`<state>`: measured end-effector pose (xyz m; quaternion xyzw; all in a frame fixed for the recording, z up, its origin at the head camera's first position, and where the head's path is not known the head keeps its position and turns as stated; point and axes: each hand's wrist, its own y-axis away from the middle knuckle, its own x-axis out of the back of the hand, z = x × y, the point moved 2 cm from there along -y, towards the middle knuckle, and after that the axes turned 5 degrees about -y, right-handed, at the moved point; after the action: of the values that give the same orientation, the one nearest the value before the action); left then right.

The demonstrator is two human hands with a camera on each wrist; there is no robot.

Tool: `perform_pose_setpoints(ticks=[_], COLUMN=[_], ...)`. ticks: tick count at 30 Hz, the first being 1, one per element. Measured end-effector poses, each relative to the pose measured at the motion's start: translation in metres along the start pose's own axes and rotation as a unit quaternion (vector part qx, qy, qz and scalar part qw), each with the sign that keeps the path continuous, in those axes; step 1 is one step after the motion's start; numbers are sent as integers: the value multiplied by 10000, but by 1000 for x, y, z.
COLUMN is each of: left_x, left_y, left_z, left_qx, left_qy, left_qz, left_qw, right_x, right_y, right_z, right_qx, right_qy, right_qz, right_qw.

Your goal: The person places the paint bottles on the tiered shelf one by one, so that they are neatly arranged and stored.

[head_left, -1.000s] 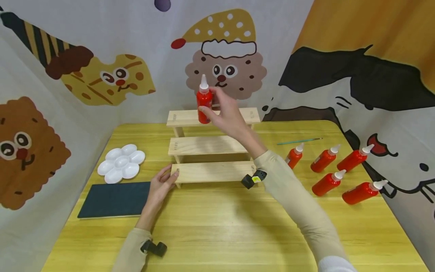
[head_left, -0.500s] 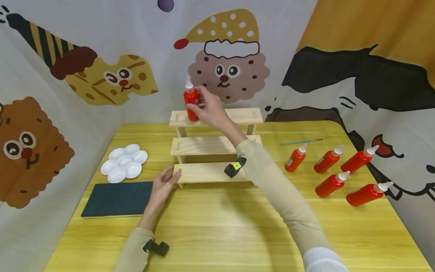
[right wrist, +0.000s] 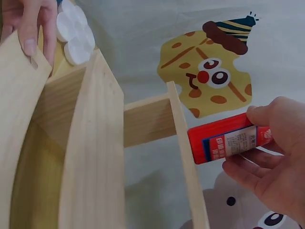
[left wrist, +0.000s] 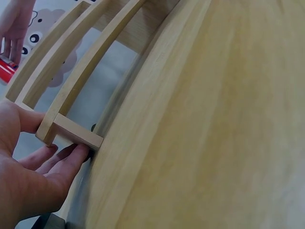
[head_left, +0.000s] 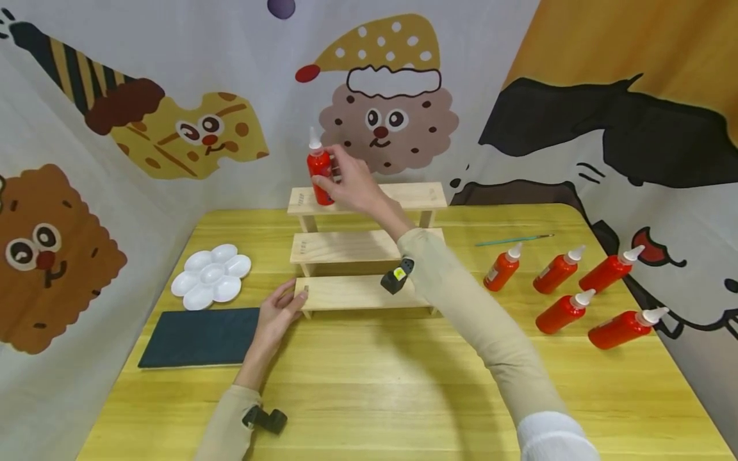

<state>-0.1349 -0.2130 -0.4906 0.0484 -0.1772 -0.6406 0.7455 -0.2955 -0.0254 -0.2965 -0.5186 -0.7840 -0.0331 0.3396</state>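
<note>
A three-step wooden display rack [head_left: 346, 293] stands on the table. My right hand [head_left: 356, 184] grips a red squeeze bottle [head_left: 319, 168] with a white pointed nozzle, upright at the left end of the top step. In the right wrist view, the base of the bottle [right wrist: 224, 140] is right at the top board's edge, its printed label showing between thumb and fingers. My left hand [head_left: 277, 320] holds the left end of the lowest step. The left wrist view shows its thumb on the board and the fingers [left wrist: 66, 164] curled under by the leg of the rack [left wrist: 78, 133].
Several more red bottles [head_left: 558, 314] stand on the right of the table, with a thin teal paintbrush [head_left: 513, 240] behind them. To the left lie a white flower-shaped palette [head_left: 209, 275] and a dark rectangular board [head_left: 198, 338]. A cartoon-printed cloth [head_left: 242, 38] hangs behind.
My right hand has carried the red bottle leftward along the top step to its left end, and slightly down. The left hand keeps its hold on the rack.
</note>
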Motion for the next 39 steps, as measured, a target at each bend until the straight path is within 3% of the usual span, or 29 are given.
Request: perform_pose_setpoints(ticks=[7,13,32,39], left_x=[0,0,-1,-1], left_y=[2,3,0,-1], left_z=[2,4,-2,-3], left_qx=[-7,-13,15,-30], left_qy=[-21,-28,-1,-15], left_qz=[-54,-60,-16,-83], left_qw=[10000,10000,10000,10000], right_x=[12,27,90,114], right_y=[2,13,66,97], right_z=[-7,-13,-24,-21], right_qx=[-193,-231,562,454], right_qy=[190,272,58,74], right_qz=[-377,-281,845,1247], right_qw=[9989,9990,9948,9911])
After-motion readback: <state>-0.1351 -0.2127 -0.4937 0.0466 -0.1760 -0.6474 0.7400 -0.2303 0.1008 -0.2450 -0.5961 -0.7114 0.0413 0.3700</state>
